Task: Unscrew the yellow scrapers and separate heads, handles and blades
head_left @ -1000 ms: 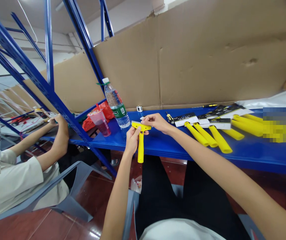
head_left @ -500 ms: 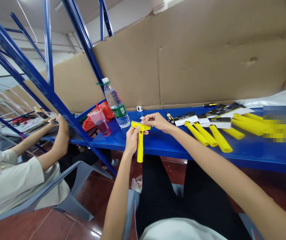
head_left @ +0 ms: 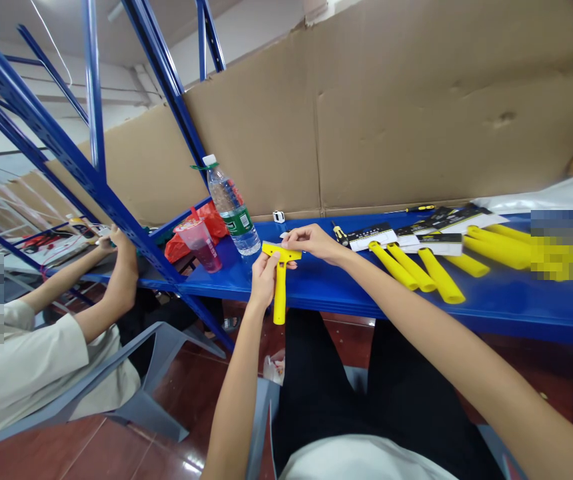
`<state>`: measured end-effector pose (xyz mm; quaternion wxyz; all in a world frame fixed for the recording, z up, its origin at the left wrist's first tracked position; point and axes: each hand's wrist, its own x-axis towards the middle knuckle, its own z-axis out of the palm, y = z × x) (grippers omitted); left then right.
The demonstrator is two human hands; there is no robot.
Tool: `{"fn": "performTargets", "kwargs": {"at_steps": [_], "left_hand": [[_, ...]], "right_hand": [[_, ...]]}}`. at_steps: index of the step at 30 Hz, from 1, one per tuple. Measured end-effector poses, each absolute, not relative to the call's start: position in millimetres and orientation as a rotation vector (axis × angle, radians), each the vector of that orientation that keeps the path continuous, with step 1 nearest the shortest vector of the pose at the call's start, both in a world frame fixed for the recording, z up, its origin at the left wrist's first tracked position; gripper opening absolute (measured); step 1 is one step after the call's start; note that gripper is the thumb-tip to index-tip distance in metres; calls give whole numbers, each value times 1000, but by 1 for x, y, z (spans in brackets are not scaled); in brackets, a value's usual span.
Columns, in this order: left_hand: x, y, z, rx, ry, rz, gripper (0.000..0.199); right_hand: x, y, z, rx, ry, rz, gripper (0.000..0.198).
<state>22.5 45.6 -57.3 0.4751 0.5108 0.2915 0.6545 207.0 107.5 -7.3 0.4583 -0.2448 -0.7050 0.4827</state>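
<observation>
Your left hand [head_left: 265, 277] has the yellow T-shaped tool [head_left: 279, 293] right at the centre of the frame, thumb over the crossbar, fingers wrapped behind! The handle points down, its tip below the front edge of the blue table [head_left: 326, 290] in view. And here's your right hand [head_left: 313, 243], in from the right, thumb and forefinger narrowed together just above the crossbar; whether they pinch anything, you can't tell from here. Right of centre, 3 yellow handles [head_left: 441, 275] lie angled near the printed cards [head_left: 373, 238], with a screwdriver [head_left: 339, 233] just left of those cards. Left of your hands, the water bottle [head_left: 236, 213] stands beside the cup [head_left: 200, 245], a red bag [head_left: 213, 220] behind, while at far left a co-worker [head_left: 51, 367] sits with both arms towards the table
</observation>
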Motion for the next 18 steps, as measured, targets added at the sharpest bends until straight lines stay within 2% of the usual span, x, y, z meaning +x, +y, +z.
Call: {"fn": "performTargets", "kwargs": {"at_steps": [11, 18], "left_hand": [[23, 44, -56, 1268, 689, 1599, 51], [23, 42, -54, 1273, 684, 1592, 49]], "right_hand": [[208, 108, -6, -570, -1751, 1177, 33], [211, 105, -4, -573, -1770, 1181, 30]]}}
